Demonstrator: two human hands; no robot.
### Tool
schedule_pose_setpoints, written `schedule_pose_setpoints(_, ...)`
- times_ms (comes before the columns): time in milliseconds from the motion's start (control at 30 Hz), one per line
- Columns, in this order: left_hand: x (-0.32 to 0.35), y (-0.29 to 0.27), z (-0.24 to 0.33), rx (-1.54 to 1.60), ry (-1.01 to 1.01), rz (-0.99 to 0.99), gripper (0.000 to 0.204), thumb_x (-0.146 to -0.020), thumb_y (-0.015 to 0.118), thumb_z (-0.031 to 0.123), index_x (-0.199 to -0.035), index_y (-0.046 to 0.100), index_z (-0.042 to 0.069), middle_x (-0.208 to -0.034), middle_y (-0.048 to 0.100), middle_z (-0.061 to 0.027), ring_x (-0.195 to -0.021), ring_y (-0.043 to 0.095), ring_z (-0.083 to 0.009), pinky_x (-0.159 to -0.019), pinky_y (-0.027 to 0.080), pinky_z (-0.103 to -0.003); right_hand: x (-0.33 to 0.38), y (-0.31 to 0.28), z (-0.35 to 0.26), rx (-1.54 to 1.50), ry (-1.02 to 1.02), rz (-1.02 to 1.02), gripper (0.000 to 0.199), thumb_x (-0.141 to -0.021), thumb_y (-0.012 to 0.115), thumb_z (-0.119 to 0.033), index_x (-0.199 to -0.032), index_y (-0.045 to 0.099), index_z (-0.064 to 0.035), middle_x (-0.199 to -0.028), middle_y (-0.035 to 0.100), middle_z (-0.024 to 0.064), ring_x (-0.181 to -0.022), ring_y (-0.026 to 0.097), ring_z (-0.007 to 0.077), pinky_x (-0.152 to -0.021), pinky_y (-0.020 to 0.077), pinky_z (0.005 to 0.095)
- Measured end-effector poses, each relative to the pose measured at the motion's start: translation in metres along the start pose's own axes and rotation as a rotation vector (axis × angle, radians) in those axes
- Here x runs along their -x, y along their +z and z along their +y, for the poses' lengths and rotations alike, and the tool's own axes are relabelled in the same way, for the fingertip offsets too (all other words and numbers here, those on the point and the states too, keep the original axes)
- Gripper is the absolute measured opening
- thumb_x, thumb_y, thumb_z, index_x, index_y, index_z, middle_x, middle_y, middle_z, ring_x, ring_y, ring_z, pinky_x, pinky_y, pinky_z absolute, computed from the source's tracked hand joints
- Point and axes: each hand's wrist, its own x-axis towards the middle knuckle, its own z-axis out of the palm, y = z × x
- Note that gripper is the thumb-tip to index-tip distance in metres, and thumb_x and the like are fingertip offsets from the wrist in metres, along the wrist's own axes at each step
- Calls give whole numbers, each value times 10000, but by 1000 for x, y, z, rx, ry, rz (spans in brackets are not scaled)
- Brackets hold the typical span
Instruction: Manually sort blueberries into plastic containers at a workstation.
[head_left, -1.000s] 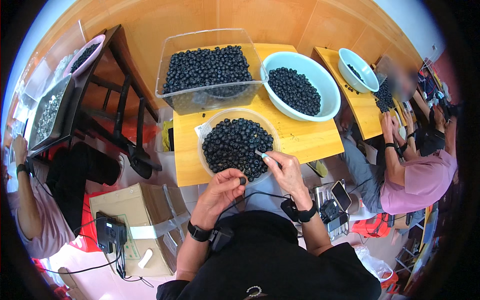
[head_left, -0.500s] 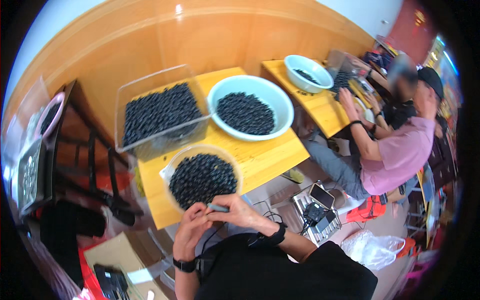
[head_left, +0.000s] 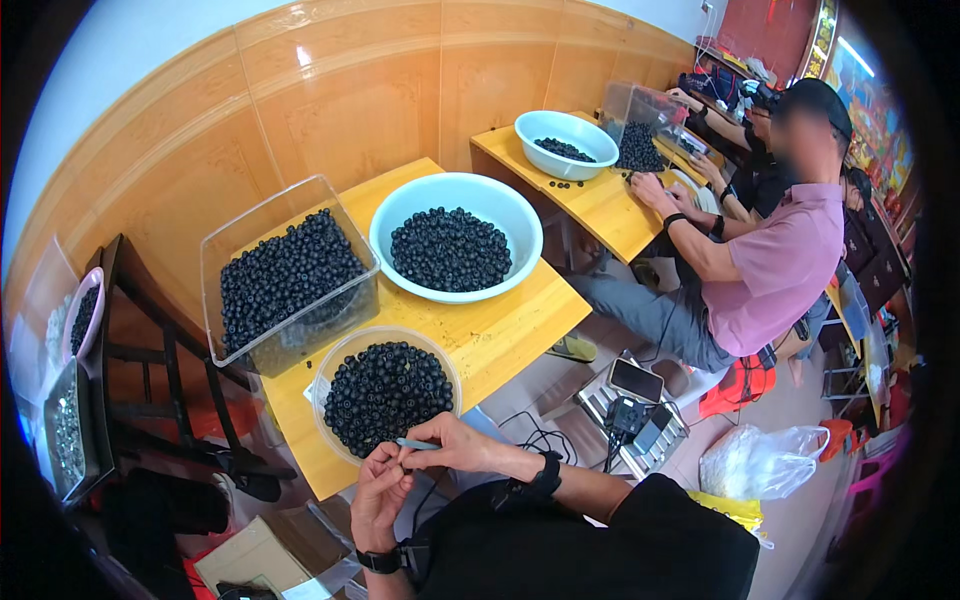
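One thin tool (head_left: 415, 443), lower centre of frame, is pinched by the right hand (head_left: 455, 447); left hand (head_left: 380, 490) fingers curl at its tip, contents not discernible. Above: one clear bowl (head_left: 330, 365), one tub (head_left: 232, 228), one blue basin (head_left: 520, 215), all holding dark beads, on one table (head_left: 500, 335).

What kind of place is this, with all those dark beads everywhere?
Probably a small handcraft workshop. Rows of yellow wooden tables carry a clear plastic bin and a pale blue round basin full of dark round beads, and a person in a pink shirt works at the next table.
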Motion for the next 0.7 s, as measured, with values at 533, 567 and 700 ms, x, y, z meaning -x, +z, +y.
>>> schedule_pose_setpoints(533, 3, 12, 6, -334, 91, 238, 231, -836, 606, 62, -1045, 511, 35, -998, 601, -116, -788, 631, -177, -692, 541, -273, -11, -28, -8, 296, 18, 197, 199, -734, 711, -171, -848, 653, -19, -714, 628, 37, -685, 564, 69, -618, 452, 243)
schedule_pose_setpoints(567, 1, 12, 6, -457, 133, 294, 220, -845, 605, 87, -1041, 518, 38, -991, 603, -112, -780, 629, -173, -686, 541, -282, -19, -43, -5, 293, -15, 273, 212, -719, 716, -194, -829, 659, -21, -711, 646, 59, -684, 584, 84, -622, 462, 253)
schedule_pose_setpoints(700, 1, 3, 9, -652, 258, 390, 189, -841, 609, 75, -1008, 536, 26, -938, 610, -92, -770, 626, -165, -691, 531, -267, -54, -108, -42, 563, -241, 571, 218, -726, 680, -129, -912, 659, -18, -758, 640, 38, -717, 576, 82, -635, 468, 258)
